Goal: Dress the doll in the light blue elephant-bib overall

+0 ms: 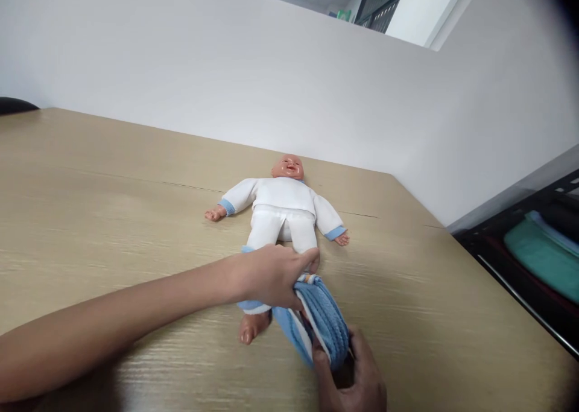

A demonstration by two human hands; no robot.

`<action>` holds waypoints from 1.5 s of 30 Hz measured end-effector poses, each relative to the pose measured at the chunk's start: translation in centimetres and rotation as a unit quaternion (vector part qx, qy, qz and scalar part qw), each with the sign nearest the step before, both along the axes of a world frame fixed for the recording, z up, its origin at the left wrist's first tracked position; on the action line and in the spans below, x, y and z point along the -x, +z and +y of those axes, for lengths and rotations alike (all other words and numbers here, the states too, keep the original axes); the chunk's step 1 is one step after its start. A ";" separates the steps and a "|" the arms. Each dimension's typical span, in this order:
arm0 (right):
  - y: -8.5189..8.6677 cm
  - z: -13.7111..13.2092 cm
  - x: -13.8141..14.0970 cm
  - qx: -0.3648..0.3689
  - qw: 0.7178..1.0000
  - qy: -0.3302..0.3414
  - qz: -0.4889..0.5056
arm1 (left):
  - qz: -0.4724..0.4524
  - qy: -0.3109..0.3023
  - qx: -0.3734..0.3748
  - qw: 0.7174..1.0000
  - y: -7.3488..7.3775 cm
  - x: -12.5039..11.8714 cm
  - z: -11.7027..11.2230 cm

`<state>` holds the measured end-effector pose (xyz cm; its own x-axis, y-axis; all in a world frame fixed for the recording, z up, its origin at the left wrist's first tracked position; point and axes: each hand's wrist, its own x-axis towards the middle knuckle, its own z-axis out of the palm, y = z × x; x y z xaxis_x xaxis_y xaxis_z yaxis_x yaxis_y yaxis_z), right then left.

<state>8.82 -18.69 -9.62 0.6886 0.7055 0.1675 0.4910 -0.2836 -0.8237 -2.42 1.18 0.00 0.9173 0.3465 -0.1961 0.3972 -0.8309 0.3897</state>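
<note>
Blue and ribbed, with a white lining, a knitted garment (pixel 323 318) lies bunched at the feet of a doll (pixel 283 204), near the front middle of the table (pixel 113 195). The left hand (pixel 271 276) reaches in from the left and closes on the garment's upper edge, resting over the doll's lower legs. The right hand (pixel 355 379) grips the lower end, fingers curled round the fold.

The doll lies on its back, head away from the person and arms spread, in white clothes with blue cuffs. One bare foot (pixel 248 330) shows below the left hand. The other foot is hidden by hand and cloth, so I cannot tell whether it is inside the garment.

Pale wood grain runs across the table, which meets a white wall (pixel 226 68) behind the doll. To the right, off the table's edge, stands a black rack (pixel 511 243) holding a teal cloth (pixel 543 255), both cut off by the frame. A dark rounded shape (pixel 13 105) at the far left is too cropped to name. The right wrist leaves the frame at the bottom.
</note>
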 end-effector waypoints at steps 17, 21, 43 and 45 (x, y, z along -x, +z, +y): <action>-2.6 1.0 -2.4 -0.027 0.958 0.089 0.270 | -0.072 0.012 0.227 0.971 0.7 1.0 1.5; -2.4 1.5 -2.8 -0.020 0.952 0.115 0.283 | -0.115 0.035 0.310 0.943 1.1 1.5 1.6; 3.2 8.9 -11.6 0.005 0.899 0.431 0.077 | -0.221 -0.020 0.251 0.942 0.8 2.4 2.2; 3.7 9.8 -12.6 0.034 0.883 0.466 0.050 | -0.220 -0.010 0.187 0.957 0.5 2.6 2.0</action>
<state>21.38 -8.90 -5.92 -0.1875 0.9794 0.0744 0.4635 0.1550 -0.8724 -5.06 3.20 0.54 0.9456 0.3082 0.1038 0.1112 -0.6065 0.7872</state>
